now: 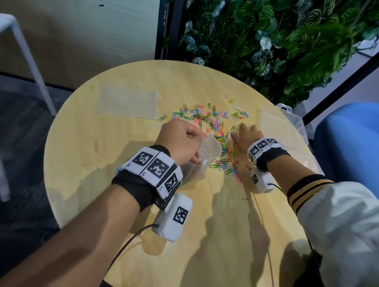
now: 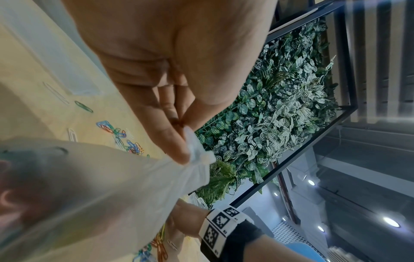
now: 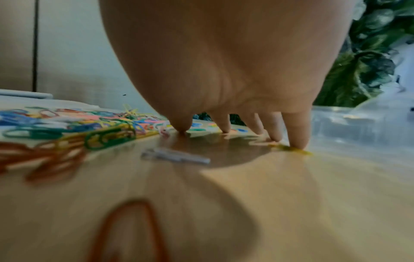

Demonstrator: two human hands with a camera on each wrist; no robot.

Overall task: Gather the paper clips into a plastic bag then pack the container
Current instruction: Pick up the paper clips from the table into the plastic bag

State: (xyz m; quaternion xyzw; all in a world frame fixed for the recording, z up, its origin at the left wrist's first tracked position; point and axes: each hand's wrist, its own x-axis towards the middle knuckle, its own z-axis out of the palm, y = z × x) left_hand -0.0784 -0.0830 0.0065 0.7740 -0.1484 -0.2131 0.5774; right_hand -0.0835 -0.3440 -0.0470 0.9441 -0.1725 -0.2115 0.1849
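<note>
The left hand [image 1: 179, 137] pinches the rim of a clear bag [image 1: 208, 152], holding its mouth up beside the clips [image 1: 213, 123]; the right hand [image 1: 247, 133], fingers [image 3: 295, 134] spread and straight, presses its tips on the table [image 1: 98, 146] at the pile's right edge, seemingly on a yellow clip [image 3: 289, 148]; the container [image 1: 291, 120] lies just right.
</note>
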